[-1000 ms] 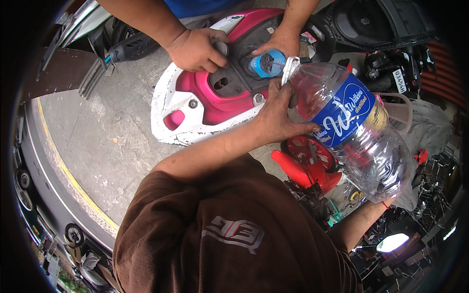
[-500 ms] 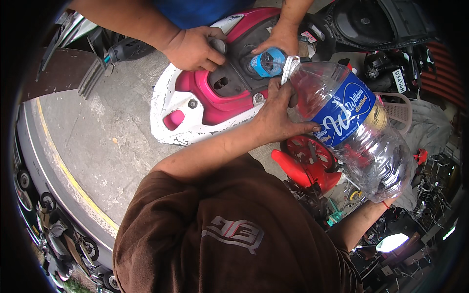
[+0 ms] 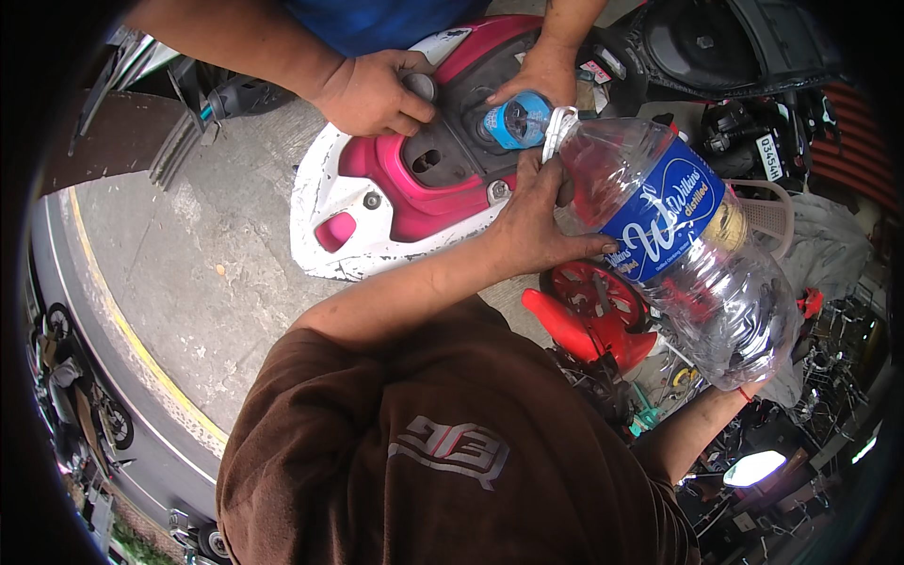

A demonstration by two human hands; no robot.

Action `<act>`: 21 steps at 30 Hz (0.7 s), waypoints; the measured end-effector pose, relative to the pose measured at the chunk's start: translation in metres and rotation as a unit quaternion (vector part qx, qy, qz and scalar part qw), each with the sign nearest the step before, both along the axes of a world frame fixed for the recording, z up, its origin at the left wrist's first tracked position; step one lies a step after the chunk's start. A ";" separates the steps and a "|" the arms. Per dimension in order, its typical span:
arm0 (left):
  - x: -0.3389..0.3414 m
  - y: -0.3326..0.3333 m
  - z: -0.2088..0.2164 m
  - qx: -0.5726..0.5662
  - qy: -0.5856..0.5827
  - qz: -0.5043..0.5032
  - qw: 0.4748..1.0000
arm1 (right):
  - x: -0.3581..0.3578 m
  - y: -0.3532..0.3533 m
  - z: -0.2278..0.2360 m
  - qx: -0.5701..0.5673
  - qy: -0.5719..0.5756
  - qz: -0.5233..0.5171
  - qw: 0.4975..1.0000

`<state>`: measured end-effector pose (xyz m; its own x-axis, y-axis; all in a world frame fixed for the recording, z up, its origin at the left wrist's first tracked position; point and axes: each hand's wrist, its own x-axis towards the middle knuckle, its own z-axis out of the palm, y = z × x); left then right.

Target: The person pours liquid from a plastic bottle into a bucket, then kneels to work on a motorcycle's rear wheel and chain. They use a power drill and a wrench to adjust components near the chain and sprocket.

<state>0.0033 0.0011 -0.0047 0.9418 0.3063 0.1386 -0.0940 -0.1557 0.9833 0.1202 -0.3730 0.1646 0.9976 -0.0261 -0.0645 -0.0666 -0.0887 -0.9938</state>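
Observation:
A large clear plastic bottle (image 3: 708, 282) with a blue label lies tilted across my hands, its neck pointing left and its base to the lower right. My left hand (image 3: 539, 212) grips it at the neck and shoulder, thumb spread along the label. Under the base is my right hand (image 3: 767, 379), its fingers mostly hidden by the bottle. The mouth meets a small cut bottle with a blue label (image 3: 518, 121), standing funnel-like over the scooter's opening. A co-worker's hand (image 3: 549, 75) steadies that small bottle. The co-worker's other hand (image 3: 381, 92) holds a round dark cap (image 3: 420, 88).
The pink and white scooter tail (image 3: 325, 212) lies beyond my left forearm. A black scooter seat (image 3: 702, 47) is at the far right. Below the bottle are a red motorcycle part (image 3: 593, 334) and a pale plastic basket (image 3: 767, 217). Concrete floor (image 3: 217, 282) extends leftward to a road.
Both my hands, the large bottle and the co-worker's hands keep almost the same places. Motorcycles on the road at the lower left have shifted.

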 end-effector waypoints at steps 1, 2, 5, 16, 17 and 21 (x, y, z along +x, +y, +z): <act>0.000 0.000 0.000 0.000 -0.002 0.001 1.000 | 0.000 0.002 0.001 -0.005 0.001 -0.030 1.000; 0.000 0.000 0.000 0.001 -0.004 0.001 1.000 | -0.001 0.004 0.002 -0.010 -0.003 -0.023 1.000; 0.000 0.000 -0.001 0.008 -0.002 -0.002 1.000 | -0.001 0.009 0.004 0.004 0.001 -0.030 1.000; 0.000 0.000 -0.002 -0.001 -0.003 0.002 1.000 | 0.000 0.006 0.001 -0.034 -0.031 -0.025 0.999; 0.000 0.000 -0.002 -0.003 -0.002 0.001 1.000 | 0.001 0.004 0.000 -0.047 -0.046 -0.016 0.998; 0.000 0.000 -0.003 -0.013 0.004 -0.001 1.000 | 0.003 0.000 0.000 -0.132 -0.096 0.025 0.986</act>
